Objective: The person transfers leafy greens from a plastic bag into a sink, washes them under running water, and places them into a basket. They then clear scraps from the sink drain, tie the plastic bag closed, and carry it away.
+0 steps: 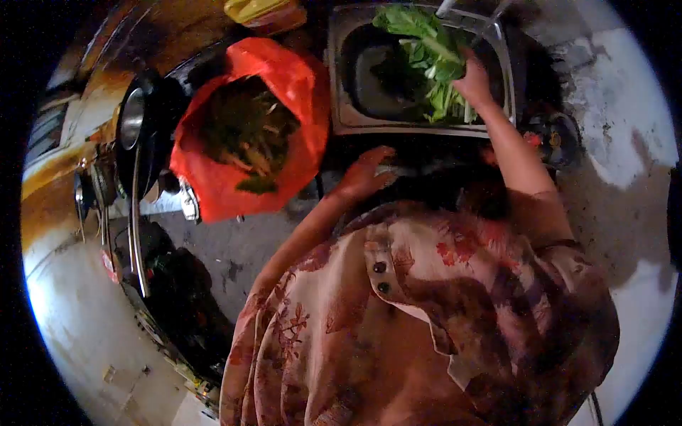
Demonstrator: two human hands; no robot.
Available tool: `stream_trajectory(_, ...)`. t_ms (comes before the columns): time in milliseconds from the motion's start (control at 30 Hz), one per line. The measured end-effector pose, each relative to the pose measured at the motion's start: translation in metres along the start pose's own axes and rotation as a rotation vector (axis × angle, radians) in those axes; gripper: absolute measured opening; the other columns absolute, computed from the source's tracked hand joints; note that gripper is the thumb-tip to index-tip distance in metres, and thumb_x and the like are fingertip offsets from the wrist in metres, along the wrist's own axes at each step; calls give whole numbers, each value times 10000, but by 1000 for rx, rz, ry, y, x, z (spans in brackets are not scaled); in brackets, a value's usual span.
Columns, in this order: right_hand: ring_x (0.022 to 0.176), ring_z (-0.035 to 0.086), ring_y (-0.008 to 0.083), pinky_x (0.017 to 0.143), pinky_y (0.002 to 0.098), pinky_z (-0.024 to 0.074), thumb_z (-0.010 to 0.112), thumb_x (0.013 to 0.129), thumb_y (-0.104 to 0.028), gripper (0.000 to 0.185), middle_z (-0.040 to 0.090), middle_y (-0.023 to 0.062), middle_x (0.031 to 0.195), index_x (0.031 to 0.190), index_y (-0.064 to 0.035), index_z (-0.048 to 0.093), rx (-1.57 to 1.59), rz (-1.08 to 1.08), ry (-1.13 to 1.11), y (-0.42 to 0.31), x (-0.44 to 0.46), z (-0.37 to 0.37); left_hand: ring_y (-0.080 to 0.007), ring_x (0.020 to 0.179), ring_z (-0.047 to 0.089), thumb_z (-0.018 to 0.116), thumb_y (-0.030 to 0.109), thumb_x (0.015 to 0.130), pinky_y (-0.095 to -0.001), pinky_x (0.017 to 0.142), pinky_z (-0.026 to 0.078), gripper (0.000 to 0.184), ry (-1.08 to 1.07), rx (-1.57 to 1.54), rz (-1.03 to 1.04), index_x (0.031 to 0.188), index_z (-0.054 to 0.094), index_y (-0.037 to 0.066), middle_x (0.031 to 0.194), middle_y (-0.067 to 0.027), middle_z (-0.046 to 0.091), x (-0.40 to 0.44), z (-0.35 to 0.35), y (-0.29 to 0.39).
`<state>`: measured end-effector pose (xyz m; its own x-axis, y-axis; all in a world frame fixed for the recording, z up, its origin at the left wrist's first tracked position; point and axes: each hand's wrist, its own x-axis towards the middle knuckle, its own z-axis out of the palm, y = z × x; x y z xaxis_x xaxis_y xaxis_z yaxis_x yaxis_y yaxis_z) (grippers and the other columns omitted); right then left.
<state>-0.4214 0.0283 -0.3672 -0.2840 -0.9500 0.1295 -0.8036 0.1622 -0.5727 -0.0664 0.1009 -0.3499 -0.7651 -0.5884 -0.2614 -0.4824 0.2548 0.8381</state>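
Leafy greens, one loose bunch, pale-stemmed: held in the closed right hand, over the right part of the steel sink. Further leaves, dark, lie in the basin. Left hand: near the sink's front edge, fingers partly bent; a pale sliver shows at them, and whether it is gripped one cannot tell. Red plastic bag, mouth wide, left of the sink: contains dark leaves and pale stem pieces. State of work, as judged: partway, one bunch in hand, other leaves in the basin; whether any are washed, or whether the bag's contents are scraps or stock, cannot be told. Obscured: basin floor and water level, in shadow; the bunch's far side. Cut off at the top edge: a pale pipe-like fitting and a yellow packet.
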Motion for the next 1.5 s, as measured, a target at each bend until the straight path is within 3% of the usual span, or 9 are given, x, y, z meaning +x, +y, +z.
stream_trajectory(100, 1214, 471, 365, 989, 431, 425, 825, 608, -229, 948, 465, 200, 1351, 1420, -136, 346, -83, 45, -175, 56, -13, 38, -339, 1271, 405, 719, 179, 726, -484, 1073, 306, 593, 221, 556, 154, 1278, 515, 110, 1358, -140, 459, 34, 5, -66)
stream_trajectory(167, 1240, 453, 357, 1002, 430, 415, 817, 629, -295, 974, 446, 203, 1372, 1444, -146, 306, -125, 131, -235, 108, -19, 64, -349, 1291, 380, 729, 170, 699, -498, 1082, 282, 586, 27, 689, 157, 1251, 541, 116, 1377, -124, 444, 59, -29, -96)
stream_trajectory(400, 1316, 393, 284, 1048, 413, 389, 745, 775, -370, 949, 346, 162, 1461, 1488, -108, 177, 109, 789, -233, 184, 8, 113, -331, 1287, 407, 759, 205, 676, -482, 1065, 300, 584, 194, 538, 359, 1226, 572, 144, 1371, -100, 470, 53, -77, -165)
stream_trajectory(700, 1096, 577, 328, 934, 437, 455, 794, 656, -326, 876, 578, 215, 1203, 1358, 4, 388, 70, 377, -374, 79, 15, 301, -318, 1275, 420, 743, 250, 645, -494, 1038, 315, 589, 195, 536, 313, 1202, 588, 138, 1358, -91, 479, 57, -70, -175)
stream_trajectory(867, 1028, 587, 252, 892, 384, 457, 760, 717, -277, 619, 618, 131, 1132, 1236, -15, 547, 643, 599, -543, 72, 7, 208, -328, 1280, 407, 737, 213, 635, -505, 1024, 318, 578, 194, 469, 316, 1187, 592, 126, 1357, -97, 476, 66, -72, -163)
stream_trajectory(967, 1027, 595, 255, 888, 371, 462, 754, 745, -335, 664, 627, 133, 1128, 1291, -44, 511, 80, 497, -408, 186, -4, 181, -328, 1289, 400, 732, 187, 631, -503, 1023, 318, 583, 170, 453, 348, 1191, 587, 122, 1357, -104, 471, 62, -70, -170)
stream_trajectory(1300, 1359, 248, 419, 1054, 522, 326, 668, 748, -567, 871, 181, 166, 1514, 1449, -188, 317, -160, 92, -275, -23, 9, 294, -323, 1313, 378, 729, 185, 657, -496, 1041, 308, 619, 128, 400, 311, 1248, 556, 123, 1373, -110, 454, 68, -73, -154)
stream_trajectory(1433, 1238, 452, 376, 995, 461, 413, 707, 712, -518, 797, 446, 156, 1377, 1366, -158, 428, -360, -31, -179, 53, 18, 273, -319, 1313, 375, 716, 213, 670, -495, 1051, 294, 605, 175, 507, 365, 1247, 556, 125, 1373, -111, 454, 63, -65, -170)
stream_trajectory(1500, 1102, 557, 364, 929, 432, 458, 697, 732, -481, 710, 566, 162, 1230, 1317, -139, 483, -254, 279, -261, 83, 22, 232, -319, 1311, 377, 710, 220, 680, -495, 1054, 290, 589, 173, 531, 376, 1239, 557, 121, 1372, -111, 455, 63, -67, -167)
